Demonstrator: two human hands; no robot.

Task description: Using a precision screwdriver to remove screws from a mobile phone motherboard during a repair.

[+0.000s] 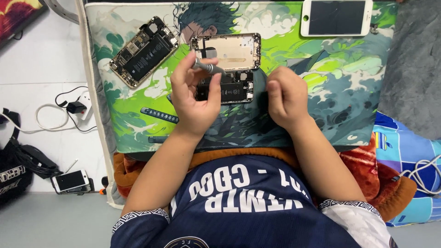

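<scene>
Head view: the left hand [193, 98] holds a grey screwdriver [207, 68] in its fingers, tip toward the open phone [226, 69] lying just beyond both hands on the mat [321, 73]. The right hand [284, 96] is curled closed, holding nothing visible. A 2nd open phone [143, 51] lies far left of the left hand; a white screen [336, 17] lies beyond the right hand.

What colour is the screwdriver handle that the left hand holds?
Metallic grey. The screwdriver in the left hand shows best in the head view.
</scene>
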